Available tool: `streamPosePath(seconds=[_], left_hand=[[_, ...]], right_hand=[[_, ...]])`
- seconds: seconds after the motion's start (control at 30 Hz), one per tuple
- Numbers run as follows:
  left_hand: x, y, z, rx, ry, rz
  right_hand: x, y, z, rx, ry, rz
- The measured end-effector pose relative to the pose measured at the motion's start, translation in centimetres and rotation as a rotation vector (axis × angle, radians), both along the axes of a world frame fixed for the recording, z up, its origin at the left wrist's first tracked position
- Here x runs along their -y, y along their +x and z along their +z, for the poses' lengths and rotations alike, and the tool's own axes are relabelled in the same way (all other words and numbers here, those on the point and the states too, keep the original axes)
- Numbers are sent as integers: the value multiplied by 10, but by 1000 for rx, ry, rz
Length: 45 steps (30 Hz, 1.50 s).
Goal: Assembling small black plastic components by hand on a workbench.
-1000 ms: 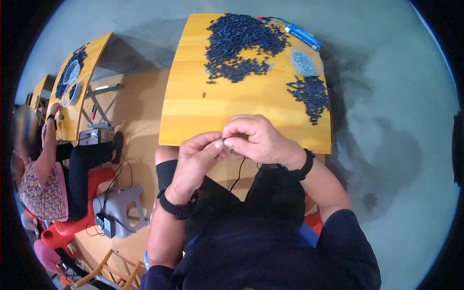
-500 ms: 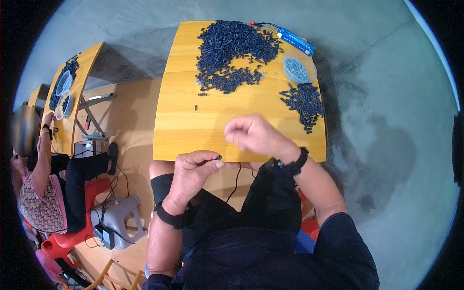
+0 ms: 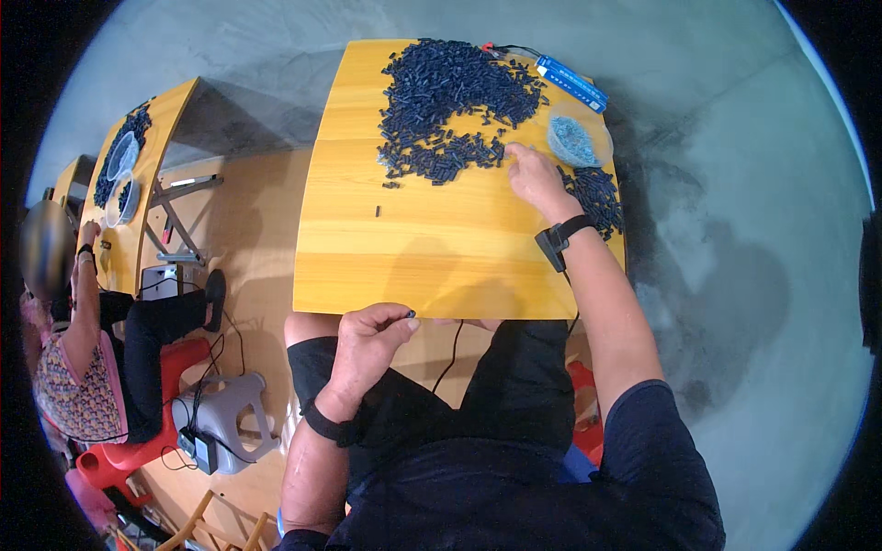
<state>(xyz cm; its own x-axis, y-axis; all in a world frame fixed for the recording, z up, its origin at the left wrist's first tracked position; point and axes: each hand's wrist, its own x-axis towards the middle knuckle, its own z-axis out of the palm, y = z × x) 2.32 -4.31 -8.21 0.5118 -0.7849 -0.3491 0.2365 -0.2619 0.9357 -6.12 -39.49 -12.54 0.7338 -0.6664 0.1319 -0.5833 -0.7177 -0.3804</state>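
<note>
At the near edge of the yellow table [image 3: 413,266], my left hand [image 3: 366,347] pinches a small black cylindrical piece [image 3: 411,314] between thumb and index finger. My right hand [image 3: 537,182] reaches over the table's right half, its fingertips down on the wood beside the large pile of black cylindrical pieces [image 3: 455,87]. Those fingers are drawn together, and whatever is between them is hidden. Close by stands a clear plastic tub [image 3: 607,145] holding small light-blue pieces [image 3: 573,140]. My right wrist and hand partly cover a smaller pile of black pieces [image 3: 597,197].
A single black piece [image 3: 378,211] lies apart on the left of the table. A blue-and-white box [image 3: 571,84] with a cable sits at the far right corner. Leftward, another person [image 3: 87,367] sits at a second table [image 3: 170,124] with tubs and black pieces.
My right hand has moved away from near my left hand, forward and right to the pile's right edge. My left hand keeps its pinch on the black piece, nearly in place.
</note>
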Motion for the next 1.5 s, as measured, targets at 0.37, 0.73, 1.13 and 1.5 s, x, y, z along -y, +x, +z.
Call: streamPosePath(seconds=[0.37, 0.73, 1.13, 1.5], left_hand=[[1, -1, -9, -19, 51, 0], [4, -3, -13, -18, 52, 14], [9, -2, 4, 5, -54, 72], [3, -4, 24, -36, -128, 193]], right_hand=[[7, -9, -13, 107, -8, 94], [13, -30, -28, 255, 171, -21], [6, -22, -13, 22, 111, -61], [-29, -12, 7, 203, 355, -27]])
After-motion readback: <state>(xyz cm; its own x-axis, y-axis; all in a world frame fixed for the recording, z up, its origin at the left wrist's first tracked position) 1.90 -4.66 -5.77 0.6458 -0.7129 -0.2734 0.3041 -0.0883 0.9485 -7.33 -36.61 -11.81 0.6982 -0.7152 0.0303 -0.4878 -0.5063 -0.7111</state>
